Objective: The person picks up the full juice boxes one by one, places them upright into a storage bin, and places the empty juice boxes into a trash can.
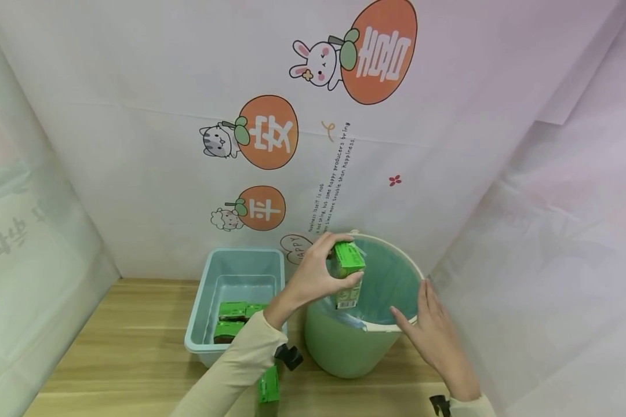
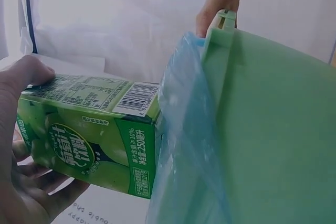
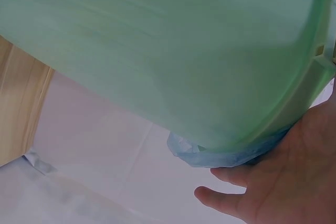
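My left hand [image 1: 318, 272] grips a green grape juice carton [image 1: 348, 275] between thumb and fingers, over the near-left part of a pale green bucket's mouth. In the left wrist view the carton [image 2: 100, 135] shows its printed front and a barcode, with one end beside the bucket's blue plastic liner [image 2: 186, 129]. My right hand [image 1: 435, 330] rests at the right of the bucket [image 1: 344, 341], touching its rim with fingers fairly straight. In the right wrist view that hand [image 3: 289, 182] lies by the rim and liner, part of it cut off.
Left of the bucket stands a light blue basin [image 1: 198, 315] with several green cartons [image 1: 229, 330] inside, partly behind my left forearm. Another green carton [image 1: 268, 384] lies on the wooden table [image 1: 115, 353] in front. Printed white cloth [image 1: 151, 174] hangs behind and at both sides.
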Demonstrator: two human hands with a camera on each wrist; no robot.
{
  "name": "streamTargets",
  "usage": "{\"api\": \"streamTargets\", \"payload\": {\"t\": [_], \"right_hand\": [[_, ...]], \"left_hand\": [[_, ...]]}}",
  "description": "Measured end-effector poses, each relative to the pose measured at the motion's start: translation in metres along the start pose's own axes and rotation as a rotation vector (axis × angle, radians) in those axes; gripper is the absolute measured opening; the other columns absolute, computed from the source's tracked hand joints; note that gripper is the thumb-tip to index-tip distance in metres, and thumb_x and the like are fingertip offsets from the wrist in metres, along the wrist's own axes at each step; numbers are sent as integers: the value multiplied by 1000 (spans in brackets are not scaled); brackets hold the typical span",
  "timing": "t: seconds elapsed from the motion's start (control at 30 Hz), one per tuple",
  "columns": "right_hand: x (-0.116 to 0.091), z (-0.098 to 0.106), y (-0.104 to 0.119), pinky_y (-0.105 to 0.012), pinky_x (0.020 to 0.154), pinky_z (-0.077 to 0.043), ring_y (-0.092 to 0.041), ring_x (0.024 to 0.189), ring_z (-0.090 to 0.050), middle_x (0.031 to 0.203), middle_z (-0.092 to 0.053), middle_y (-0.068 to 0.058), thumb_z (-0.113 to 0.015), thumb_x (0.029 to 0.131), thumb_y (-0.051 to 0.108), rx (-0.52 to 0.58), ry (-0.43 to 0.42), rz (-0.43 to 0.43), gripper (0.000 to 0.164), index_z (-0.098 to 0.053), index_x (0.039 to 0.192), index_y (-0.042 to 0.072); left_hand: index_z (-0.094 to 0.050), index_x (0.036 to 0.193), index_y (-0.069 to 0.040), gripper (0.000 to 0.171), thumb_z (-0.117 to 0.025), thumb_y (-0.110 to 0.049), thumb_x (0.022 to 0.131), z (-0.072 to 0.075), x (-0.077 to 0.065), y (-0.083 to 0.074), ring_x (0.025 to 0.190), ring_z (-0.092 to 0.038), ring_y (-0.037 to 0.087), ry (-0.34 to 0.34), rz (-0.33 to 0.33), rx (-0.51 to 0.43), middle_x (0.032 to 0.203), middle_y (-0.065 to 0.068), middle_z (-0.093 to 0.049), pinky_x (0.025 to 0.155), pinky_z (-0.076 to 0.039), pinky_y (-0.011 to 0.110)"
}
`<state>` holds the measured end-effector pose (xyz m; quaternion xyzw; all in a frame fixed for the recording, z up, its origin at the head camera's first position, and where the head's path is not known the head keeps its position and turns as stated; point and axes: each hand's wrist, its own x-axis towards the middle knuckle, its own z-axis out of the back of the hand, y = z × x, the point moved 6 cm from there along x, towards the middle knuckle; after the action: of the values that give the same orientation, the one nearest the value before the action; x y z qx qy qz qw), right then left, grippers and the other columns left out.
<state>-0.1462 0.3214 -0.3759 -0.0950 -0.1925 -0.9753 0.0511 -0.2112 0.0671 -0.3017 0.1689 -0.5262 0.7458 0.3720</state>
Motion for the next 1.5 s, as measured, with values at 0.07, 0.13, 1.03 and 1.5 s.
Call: {"api": "streamTargets", "payload": {"t": [0.07,0.13,1.03,1.5], "right_hand": [[0,-1,-1,-75,120,-19,-64,151,-14,168,1,-38,-54,107,55,-5,4,-6,103,-4,159,-19],[1,-1,-1,-75,120,-19,-63,151,-13,168,1,-38,-54,107,54,-5,8,-9,103,-4,159,-19],[2,-4,-3,-77,119,-18,-65,150,-12,170,6,-36,-54,107,54,35,4,-14,103,-1,160,-17],[2,-4,-3,-77,119,-16,-64,151,-11,170,7,-34,-52,108,56,51,5,-13,103,0,161,-15]], "left_hand": [[-57,145,-8,68,-87,-22,86,-2,3,-2,113,-61,23,5,-5,-19,135,10,-60,92,-58,36],[-56,147,-8,71,-88,-22,85,-3,5,-3,121,-59,25,6,-16,-40,140,10,-58,100,-55,39],[-56,145,-7,75,-91,-22,81,30,-71,18,131,-57,32,-70,4,26,141,13,-58,109,-51,50],[-57,145,-17,75,-92,-19,79,34,-185,42,125,-61,24,-114,110,96,141,4,-59,99,-58,51]]}}
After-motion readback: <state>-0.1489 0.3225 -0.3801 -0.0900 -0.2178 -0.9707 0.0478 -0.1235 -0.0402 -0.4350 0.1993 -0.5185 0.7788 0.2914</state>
